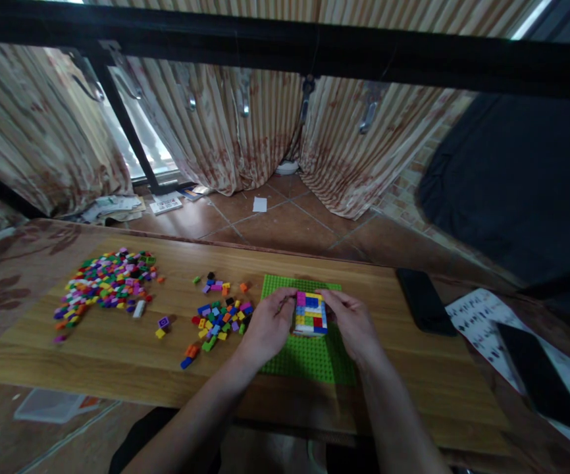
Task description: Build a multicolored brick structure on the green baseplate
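A small block built of toy bricks (310,314), with a top of pink, blue, yellow, white and red pieces, is between my two hands over the green baseplate (309,362). My left hand (271,324) grips its left side with thumb and fingers. On the opposite side my right hand (351,320) holds the right edge, fingers at the far corner. Whether the block touches the baseplate cannot be made out. Just left of my left hand lies a loose cluster of mixed bricks (220,319).
A large heap of colourful bricks (110,280) covers the left part of the wooden table (131,359). A black phone (424,301) lies at the right edge. Beyond it, a dark tablet-like slab (542,375) rests on a printed sheet (480,322). A black rail (285,49) crosses above.
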Demonstrator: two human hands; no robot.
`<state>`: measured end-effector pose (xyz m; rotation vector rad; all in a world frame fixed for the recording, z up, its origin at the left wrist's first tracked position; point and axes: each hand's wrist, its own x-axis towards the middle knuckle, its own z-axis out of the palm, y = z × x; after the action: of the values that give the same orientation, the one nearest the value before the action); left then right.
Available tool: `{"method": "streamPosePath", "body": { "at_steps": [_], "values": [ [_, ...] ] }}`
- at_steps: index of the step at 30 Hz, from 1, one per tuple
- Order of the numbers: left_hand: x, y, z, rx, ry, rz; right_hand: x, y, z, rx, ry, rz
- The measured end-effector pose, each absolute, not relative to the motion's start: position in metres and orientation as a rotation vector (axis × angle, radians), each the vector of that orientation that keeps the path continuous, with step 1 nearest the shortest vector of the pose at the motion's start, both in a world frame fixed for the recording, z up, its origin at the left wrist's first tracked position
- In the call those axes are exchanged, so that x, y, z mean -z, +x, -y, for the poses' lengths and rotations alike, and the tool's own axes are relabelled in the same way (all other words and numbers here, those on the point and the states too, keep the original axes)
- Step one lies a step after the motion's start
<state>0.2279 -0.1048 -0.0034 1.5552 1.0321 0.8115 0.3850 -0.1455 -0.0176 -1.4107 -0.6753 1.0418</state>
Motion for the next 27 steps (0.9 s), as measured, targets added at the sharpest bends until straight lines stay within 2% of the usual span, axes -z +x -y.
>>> {"method": "streamPosePath", "body": {
  "at_steps": [12, 17, 27],
  "values": [
    [-0.001, 0.223, 0.103, -0.762, 1.656, -1.115, 0.018, 0.385, 0.146, -0.999, -1.431, 0.669],
    [-0.002, 0.198, 0.082, -0.848, 1.765, -1.168, 0.013, 0.394, 0.15, -0.811, -1.455, 0.57],
    [-0.018, 0.115, 0.043, -0.476, 1.995, -1.329, 0.014, 0.399, 0.152, -0.68, -1.44, 0.526]
  ]
}}
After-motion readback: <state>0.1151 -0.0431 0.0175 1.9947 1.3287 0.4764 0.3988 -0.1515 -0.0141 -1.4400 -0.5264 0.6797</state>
